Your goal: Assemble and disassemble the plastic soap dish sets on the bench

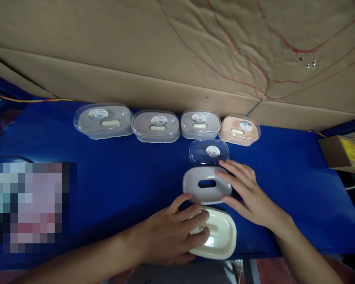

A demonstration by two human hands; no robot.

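My left hand (177, 232) reaches over the left side of a cream oval plastic dish (229, 236) near the front edge of the blue table. Its fingers are bent but apart, and one fingertip is at the lower left rim of a pale grey oval piece with a slot in the middle (195, 189). At the right rim of that grey piece is my right hand (248, 193), its fingers spread. One of its fingertips meets the lower right edge of a clear oval lid with a round label (199, 152), which lies just behind the grey piece.
Along the back stand three greyish lidded boxes (106, 118) (155, 126) (200, 124) and a peach one (239, 130), against a brown cardboard wall (106, 51). A cardboard box (337, 154) sits at the right edge. A pixelated patch covers the left side.
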